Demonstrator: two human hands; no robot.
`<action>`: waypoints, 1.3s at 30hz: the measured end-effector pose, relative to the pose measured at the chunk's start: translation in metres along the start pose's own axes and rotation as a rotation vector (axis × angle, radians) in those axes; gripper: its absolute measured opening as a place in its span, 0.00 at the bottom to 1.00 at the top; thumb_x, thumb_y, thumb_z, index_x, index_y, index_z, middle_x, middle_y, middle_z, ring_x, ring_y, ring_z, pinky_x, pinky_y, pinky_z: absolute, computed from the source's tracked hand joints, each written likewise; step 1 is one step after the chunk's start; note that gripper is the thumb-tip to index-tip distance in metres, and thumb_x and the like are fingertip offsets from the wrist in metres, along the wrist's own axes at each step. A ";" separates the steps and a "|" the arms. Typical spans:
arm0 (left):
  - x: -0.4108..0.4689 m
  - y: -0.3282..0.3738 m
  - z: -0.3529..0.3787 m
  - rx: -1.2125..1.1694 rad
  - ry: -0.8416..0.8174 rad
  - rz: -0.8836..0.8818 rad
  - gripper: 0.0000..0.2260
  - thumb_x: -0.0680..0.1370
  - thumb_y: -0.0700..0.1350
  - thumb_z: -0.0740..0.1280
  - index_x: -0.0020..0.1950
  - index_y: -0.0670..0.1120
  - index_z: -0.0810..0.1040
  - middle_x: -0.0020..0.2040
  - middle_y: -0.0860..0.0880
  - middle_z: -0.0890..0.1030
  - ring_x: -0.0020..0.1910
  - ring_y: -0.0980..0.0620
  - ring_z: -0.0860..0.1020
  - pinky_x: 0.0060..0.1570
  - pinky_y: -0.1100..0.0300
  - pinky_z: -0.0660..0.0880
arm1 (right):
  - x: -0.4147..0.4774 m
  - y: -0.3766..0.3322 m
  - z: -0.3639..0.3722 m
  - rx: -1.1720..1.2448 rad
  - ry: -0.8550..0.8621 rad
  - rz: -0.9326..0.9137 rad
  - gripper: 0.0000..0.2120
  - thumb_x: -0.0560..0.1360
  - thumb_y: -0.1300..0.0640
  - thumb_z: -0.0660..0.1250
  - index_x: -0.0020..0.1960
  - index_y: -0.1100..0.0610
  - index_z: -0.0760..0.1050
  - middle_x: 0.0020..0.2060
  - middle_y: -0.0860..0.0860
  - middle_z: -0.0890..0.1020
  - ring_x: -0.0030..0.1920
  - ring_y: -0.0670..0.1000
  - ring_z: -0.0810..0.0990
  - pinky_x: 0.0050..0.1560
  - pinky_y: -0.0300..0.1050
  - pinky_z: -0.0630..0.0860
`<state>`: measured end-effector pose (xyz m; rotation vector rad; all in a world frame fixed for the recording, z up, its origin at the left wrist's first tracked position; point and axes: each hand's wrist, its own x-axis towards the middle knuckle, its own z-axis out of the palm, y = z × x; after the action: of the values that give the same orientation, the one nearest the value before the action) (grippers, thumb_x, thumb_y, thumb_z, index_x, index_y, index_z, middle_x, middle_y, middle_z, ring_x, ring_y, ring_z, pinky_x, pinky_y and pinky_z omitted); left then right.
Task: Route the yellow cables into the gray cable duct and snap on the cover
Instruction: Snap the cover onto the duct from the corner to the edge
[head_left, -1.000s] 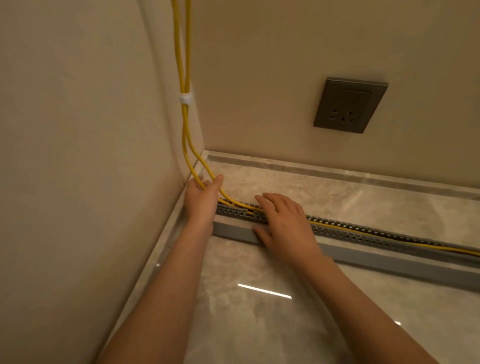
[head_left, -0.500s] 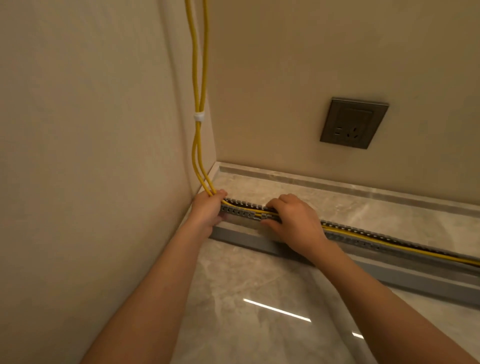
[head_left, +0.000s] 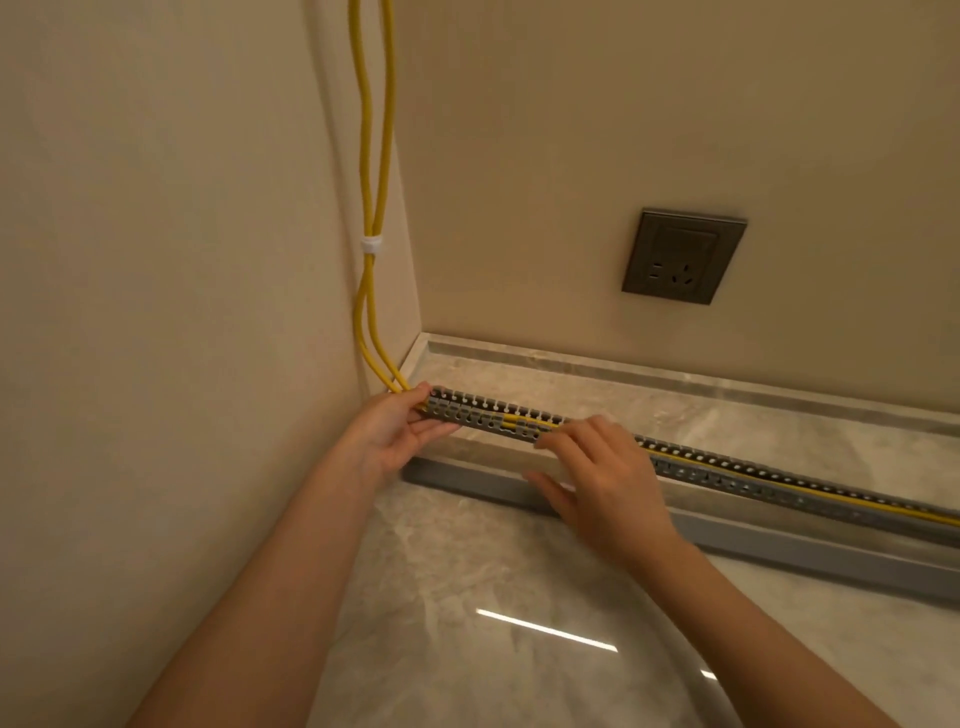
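Two yellow cables (head_left: 371, 171) hang down the wall corner, bound by a white tie (head_left: 371, 244), and bend into the slotted gray cable duct (head_left: 727, 475) lying on the marble floor. My left hand (head_left: 387, 434) grips the duct's left end where the cables enter. My right hand (head_left: 602, 478) rests on the duct further right, fingertips pressing the cables down into the channel, thumb spread toward the cover. The plain gray cover (head_left: 810, 558) lies flat on the floor just in front of the duct, partly hidden by my right hand.
A dark gray wall socket (head_left: 683, 257) sits on the back wall above the duct. A marble skirting ledge (head_left: 675, 371) runs along the wall base. The beige left wall (head_left: 182, 312) stands close beside my left arm.
The view has tilted up and moved closer. My left hand shifted from pressing the cables to gripping the duct's end. My right hand slid slightly right along the duct.
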<state>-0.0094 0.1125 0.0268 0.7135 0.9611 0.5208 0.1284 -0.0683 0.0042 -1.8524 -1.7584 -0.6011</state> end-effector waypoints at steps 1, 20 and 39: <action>0.000 0.000 0.000 -0.003 0.003 -0.001 0.07 0.81 0.38 0.59 0.46 0.37 0.74 0.38 0.38 0.81 0.41 0.43 0.79 0.28 0.57 0.80 | -0.008 -0.001 0.000 -0.016 -0.049 -0.031 0.13 0.73 0.49 0.67 0.46 0.59 0.79 0.40 0.53 0.80 0.40 0.55 0.76 0.37 0.48 0.74; -0.004 0.018 -0.013 0.182 -0.176 -0.086 0.10 0.81 0.36 0.56 0.50 0.35 0.75 0.36 0.38 0.84 0.33 0.45 0.84 0.32 0.56 0.81 | -0.026 -0.017 -0.033 -0.167 -0.353 -0.020 0.17 0.74 0.39 0.51 0.41 0.51 0.69 0.24 0.48 0.77 0.18 0.50 0.74 0.21 0.36 0.54; -0.007 -0.007 -0.008 0.080 -0.018 0.086 0.09 0.80 0.30 0.54 0.50 0.37 0.73 0.38 0.40 0.81 0.37 0.44 0.80 0.32 0.57 0.79 | 0.071 0.012 -0.086 -0.283 -0.542 -0.247 0.22 0.78 0.37 0.46 0.59 0.52 0.63 0.47 0.55 0.81 0.44 0.59 0.80 0.34 0.46 0.65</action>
<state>-0.0193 0.1050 0.0224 0.8333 0.9417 0.5526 0.1477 -0.0690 0.1149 -2.1506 -2.3823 -0.4845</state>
